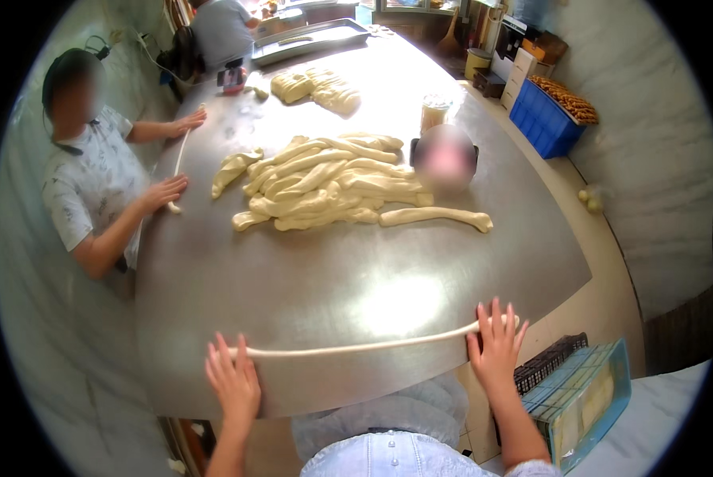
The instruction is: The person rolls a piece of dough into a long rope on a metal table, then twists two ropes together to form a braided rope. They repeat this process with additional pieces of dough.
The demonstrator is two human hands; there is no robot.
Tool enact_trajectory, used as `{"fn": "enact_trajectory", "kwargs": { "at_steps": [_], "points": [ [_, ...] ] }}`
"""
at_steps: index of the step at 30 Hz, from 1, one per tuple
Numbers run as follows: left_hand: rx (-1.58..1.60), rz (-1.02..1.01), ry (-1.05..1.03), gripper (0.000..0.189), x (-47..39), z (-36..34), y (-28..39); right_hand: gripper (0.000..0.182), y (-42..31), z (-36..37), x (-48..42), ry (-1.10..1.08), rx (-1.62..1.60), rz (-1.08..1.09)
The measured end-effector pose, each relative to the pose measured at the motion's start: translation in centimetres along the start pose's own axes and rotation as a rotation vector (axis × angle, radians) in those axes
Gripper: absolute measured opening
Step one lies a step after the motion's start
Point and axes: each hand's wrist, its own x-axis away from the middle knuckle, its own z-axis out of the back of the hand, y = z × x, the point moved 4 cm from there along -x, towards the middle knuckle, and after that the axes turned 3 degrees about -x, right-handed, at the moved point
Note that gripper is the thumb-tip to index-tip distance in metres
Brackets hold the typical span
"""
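Observation:
A long thin rope of pale dough (356, 347) stretches across the near part of a metal worktable (285, 280). My left hand (234, 378) lies flat over its left end, palm down. Over the right end rests my right hand (497, 347), fingers spread, with the dough tip showing between them. Neither hand is closed around the rope. Beyond it lies a heap of thick dough strips (326, 179). One single strip (434, 216) sticks out to the right along the heap's near side, and a shorter dough piece (234, 170) sits at its left.
At the left a co-worker (100, 173) has both hands on another dough rope (182, 149). Farther back are dough slabs (315, 89), a metal tray (312, 40) and a jar (434, 113). Plastic crates (577, 393) stand by my right arm; a blue bin (544, 116) is beyond.

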Motion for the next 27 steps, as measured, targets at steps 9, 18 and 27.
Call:
{"fn": "enact_trajectory", "kwargs": {
  "at_steps": [9,18,27],
  "points": [
    [-0.065,0.072,0.367,0.056,-18.3,-5.6,-8.8,0.075,1.3,-5.3,-20.2,0.27,0.11,-0.006],
    [0.125,0.019,-0.039,0.056,-2.0,-0.5,-3.6,0.079,4.2,-0.4,-0.1,-0.008,-0.045,-0.072],
    [-0.022,-0.089,0.39,0.057,-19.0,-5.7,-9.1,0.081,6.9,-5.4,-19.8,0.143,0.023,0.047]
  ]
}}
